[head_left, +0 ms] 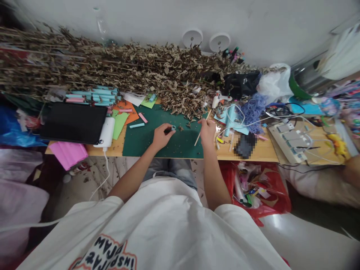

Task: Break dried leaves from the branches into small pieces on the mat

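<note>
My left hand (161, 136) is closed around a small rolled tube of light-blue paper (173, 128), whose round end shows beyond the fingertips. Between the fingers of my right hand (207, 131) is a thin wooden stick (198, 139), slanting down to the left. Both hands are above a green cutting mat (182, 148). Crumbs of dried leaf are scattered on it. Left of my left hand lie a slim blue roll (137, 125) and a pink roll (143, 117). Dried leafy stalks (180, 71) reach onto the mat's back edge.
At left are a black tablet (73, 123), a white power bank (106, 133) and stacked blue rolls (104, 95). Rightward lie a glue gun (221, 99), purple yarn (254, 112) and a power strip (288, 142). A red bag (281, 200) hangs below. Another person's arm (352, 169) shows at right.
</note>
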Action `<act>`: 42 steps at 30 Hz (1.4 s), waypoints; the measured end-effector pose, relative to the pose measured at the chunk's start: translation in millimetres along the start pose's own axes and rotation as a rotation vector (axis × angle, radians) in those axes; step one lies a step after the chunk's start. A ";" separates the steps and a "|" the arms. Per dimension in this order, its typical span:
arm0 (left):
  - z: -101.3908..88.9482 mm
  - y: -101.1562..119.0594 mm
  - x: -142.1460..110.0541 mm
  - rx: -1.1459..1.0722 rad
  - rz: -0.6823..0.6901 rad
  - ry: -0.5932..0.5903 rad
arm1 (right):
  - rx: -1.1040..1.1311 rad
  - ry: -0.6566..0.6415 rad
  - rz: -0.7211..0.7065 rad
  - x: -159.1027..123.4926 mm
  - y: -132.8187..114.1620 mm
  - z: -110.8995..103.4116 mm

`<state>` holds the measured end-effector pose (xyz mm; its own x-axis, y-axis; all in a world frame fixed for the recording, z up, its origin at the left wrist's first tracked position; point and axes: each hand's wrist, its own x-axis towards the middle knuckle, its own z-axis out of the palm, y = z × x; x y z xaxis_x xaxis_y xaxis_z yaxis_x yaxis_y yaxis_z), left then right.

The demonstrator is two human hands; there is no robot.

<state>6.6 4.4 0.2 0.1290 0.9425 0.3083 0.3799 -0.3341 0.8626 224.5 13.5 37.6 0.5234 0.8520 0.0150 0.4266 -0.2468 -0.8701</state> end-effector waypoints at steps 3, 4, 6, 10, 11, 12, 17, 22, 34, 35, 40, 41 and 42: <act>-1.2 1.3 -0.2 0.008 0.006 -0.002 | -0.144 -0.048 0.000 -2.7 8.1 -1.9; -1.5 1.5 -0.2 0.009 0.006 -0.001 | -0.183 -0.072 -0.006 -3.2 9.6 -2.7; -1.7 1.6 -0.2 0.006 0.004 0.001 | -0.286 -0.090 -0.027 -5.6 10.3 -4.0; -1.5 0.3 0.0 -0.006 0.005 -0.003 | -0.515 0.038 -0.165 -22.3 1.1 -3.8; -1.5 -0.1 0.0 -0.007 0.007 -0.005 | -0.535 0.029 -0.224 -28.2 -3.1 -2.2; -1.5 -0.3 -0.1 -0.006 0.009 -0.007 | -0.537 -0.021 -0.281 -34.0 -7.4 0.2; -1.8 0.4 -0.4 -0.003 0.012 -0.017 | -0.574 -0.440 -0.491 -49.5 -21.4 20.9; -2.3 1.8 -0.2 0.006 0.008 -0.023 | -0.651 -0.474 -0.496 -44.9 -20.1 31.4; -2.4 0.1 -0.4 0.011 0.025 -0.011 | -0.542 -0.536 -0.517 -32.7 -16.8 29.0; -2.2 -0.3 -0.2 0.009 0.022 -0.013 | -0.437 -0.512 -0.505 -33.6 -17.9 27.5; -1.6 -0.9 0.4 -0.038 0.014 -0.034 | 0.131 -0.367 -0.425 -48.4 -33.3 21.1; -1.6 -1.0 0.5 -0.045 0.024 -0.037 | 0.167 -0.357 -0.427 -51.8 -36.2 21.9; -1.6 -1.1 0.4 -0.047 0.033 -0.038 | 0.177 -0.352 -0.433 -54.6 -37.9 23.5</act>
<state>4.9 5.1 0.0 0.1760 0.9303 0.3218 0.3317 -0.3638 0.8704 162.3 -12.8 58.2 0.0395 0.9675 0.2499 0.4013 0.2137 -0.8907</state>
